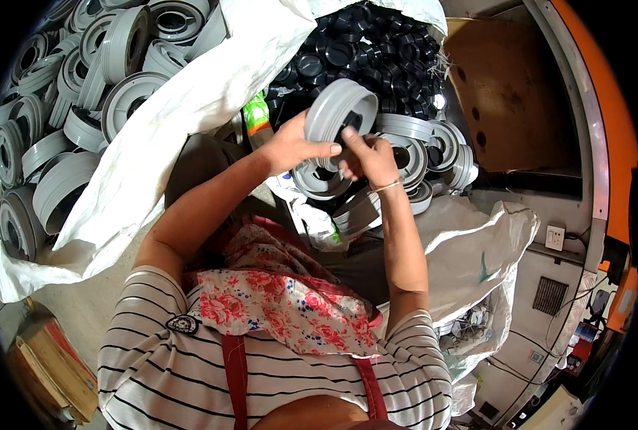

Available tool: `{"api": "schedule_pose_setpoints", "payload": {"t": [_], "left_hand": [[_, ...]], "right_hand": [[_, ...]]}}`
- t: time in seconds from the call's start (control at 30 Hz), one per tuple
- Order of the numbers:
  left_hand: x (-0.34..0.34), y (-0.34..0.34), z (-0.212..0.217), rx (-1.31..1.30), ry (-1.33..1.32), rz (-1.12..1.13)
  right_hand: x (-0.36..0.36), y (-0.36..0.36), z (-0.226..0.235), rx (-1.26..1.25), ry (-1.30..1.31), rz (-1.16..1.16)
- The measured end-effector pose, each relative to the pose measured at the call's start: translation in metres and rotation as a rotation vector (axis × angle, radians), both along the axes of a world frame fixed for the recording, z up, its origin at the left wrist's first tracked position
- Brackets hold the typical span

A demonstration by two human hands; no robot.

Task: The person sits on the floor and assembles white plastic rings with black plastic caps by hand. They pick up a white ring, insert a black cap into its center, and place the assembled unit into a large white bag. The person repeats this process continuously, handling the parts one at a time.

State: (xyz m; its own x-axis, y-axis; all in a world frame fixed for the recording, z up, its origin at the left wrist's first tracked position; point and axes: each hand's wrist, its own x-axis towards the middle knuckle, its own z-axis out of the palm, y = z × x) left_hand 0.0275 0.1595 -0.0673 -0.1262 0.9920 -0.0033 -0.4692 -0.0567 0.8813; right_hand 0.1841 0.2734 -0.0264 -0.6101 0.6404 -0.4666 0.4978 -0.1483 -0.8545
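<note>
Just below the black round caps (376, 54), gripping a grey ribbed plastic ring (327, 115) with the left hand (290, 147), partly hidden behind; curling the blurred right hand (373, 159) near its dark centre, cannot tell if clasping. Well below the caps, wearing an oval badge (183, 325), illegibly lettered.

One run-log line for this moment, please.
left hand: holds grey ring | right hand: at its black centre | nearby: black round pieces, white sack

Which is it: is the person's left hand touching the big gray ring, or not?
Touching. The head view shows the left hand against the gray ring at its lower left, thumb across its outside.
</note>
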Motion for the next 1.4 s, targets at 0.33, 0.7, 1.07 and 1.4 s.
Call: {"api": "schedule_pose_setpoints", "payload": {"t": [0.33,0.7,1.07,1.4], "left_hand": [[-0.015,-0.013,0.069,-0.03,0.707,0.232],[-0.058,-0.02,0.114,0.19,0.61,0.683],[-0.035,0.022,0.025,-0.154,-0.581,0.114],[-0.034,0.027,0.001,-0.157,-0.122,0.508]], "right_hand": [[-0.001,0.016,-0.01,-0.193,0.117,-0.039],[0.043,0.147,-0.038,1.465,-0.971,0.537],[-0.005,0.071,0.004,-0.158,0.545,-0.28],[-0.003,0.078,-0.115,0.985,-0.495,0.449]]}}
